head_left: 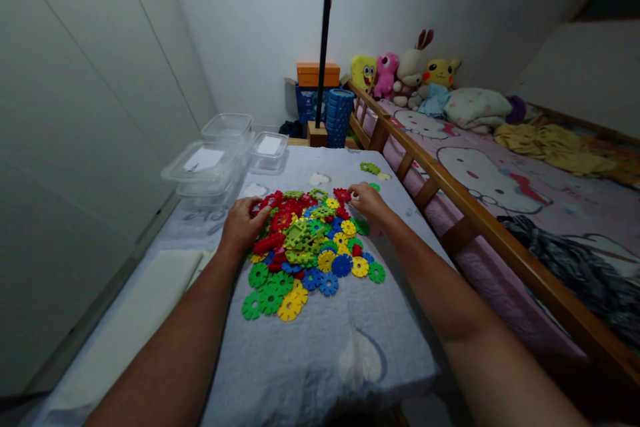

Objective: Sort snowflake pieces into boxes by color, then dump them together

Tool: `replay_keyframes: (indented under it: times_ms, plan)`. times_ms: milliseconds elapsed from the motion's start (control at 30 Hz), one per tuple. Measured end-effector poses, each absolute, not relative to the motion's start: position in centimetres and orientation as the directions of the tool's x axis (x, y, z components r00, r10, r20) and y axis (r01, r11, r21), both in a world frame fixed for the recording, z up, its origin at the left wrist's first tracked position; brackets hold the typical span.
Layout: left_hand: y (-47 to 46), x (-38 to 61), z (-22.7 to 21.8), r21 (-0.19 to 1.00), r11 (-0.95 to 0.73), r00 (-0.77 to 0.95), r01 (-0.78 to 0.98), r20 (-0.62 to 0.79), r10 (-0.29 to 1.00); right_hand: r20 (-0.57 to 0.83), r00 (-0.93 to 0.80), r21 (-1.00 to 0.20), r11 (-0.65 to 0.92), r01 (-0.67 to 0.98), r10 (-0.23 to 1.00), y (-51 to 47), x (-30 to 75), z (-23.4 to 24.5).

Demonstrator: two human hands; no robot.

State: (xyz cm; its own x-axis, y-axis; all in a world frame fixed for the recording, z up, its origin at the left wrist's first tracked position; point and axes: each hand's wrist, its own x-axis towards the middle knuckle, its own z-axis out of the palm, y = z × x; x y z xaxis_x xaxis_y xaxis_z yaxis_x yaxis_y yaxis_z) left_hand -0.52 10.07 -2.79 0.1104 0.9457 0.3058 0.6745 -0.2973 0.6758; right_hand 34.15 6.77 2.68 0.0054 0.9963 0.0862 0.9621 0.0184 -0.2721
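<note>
A pile of plastic gear-shaped building pieces (307, 247) in red, green, yellow and blue lies on a grey-blue cloth-covered table (310, 353). My left hand (243, 223) rests on the pile's left edge, fingers curled over red pieces (273, 201). My right hand (367, 200) is at the pile's far right edge, fingertips pinched on a red piece (343, 195). A small green piece (371, 168) lies apart, farther back on the table.
Clear plastic containers (210, 167) with lids stand stacked at the table's far left. A wooden bed rail (450, 193) runs along the right, with a bed and plush toys (405, 77) behind. A black pole (325, 40) rises beyond the table. A white wall is at left.
</note>
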Motion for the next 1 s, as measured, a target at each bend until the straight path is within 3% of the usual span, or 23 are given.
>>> replay_keyframes:
  times_ms: [267, 433, 633, 1000]
  plan:
    - [10.0, -0.5, -2.9, 0.692, -0.290, 0.099, 0.661, 0.303, 0.948, 0.053, 0.015, -0.231, -0.003, 0.973, 0.998, 8.3, 33.6, 1.4]
    - [10.0, -0.4, -3.1, 0.701, -0.288, 0.091, 0.652, 0.305, 0.948, 0.132, 0.013, -0.275, 0.024, 0.961, 0.991, 10.5, 34.2, 1.3]
    - [10.0, -0.3, -3.2, 0.699, -0.306, 0.078, 0.646, 0.339, 0.938, 0.243, 0.131, -0.322, -0.048, 0.946, 0.961, 15.3, 33.9, 1.0]
    - [9.9, -0.3, -3.2, 0.699, -0.308, 0.091, 0.646, 0.331, 0.939, 0.183, 0.214, -0.371, -0.134, 0.919, 0.959, 21.0, 31.3, -0.5]
